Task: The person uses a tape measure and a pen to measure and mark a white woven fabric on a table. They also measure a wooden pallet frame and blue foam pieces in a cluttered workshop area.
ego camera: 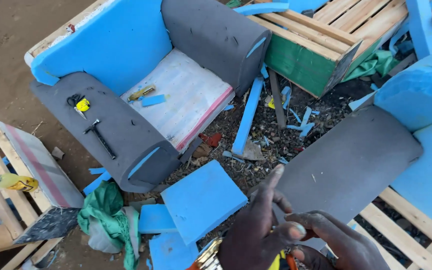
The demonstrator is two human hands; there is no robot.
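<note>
Grey foam [346,160] lies right of centre; left hand [256,235] and right hand [336,240] meet below it, grip unclear; steady fingers advisable.

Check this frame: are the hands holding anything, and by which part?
It cannot be told. The left hand and right hand meet at the frame's bottom edge around something yellow and orange, mostly hidden.

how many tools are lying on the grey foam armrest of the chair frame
3: scissors and a yellow tape measure together near its far end, and a hammer at its middle. Others may be hidden elsewhere.
</note>
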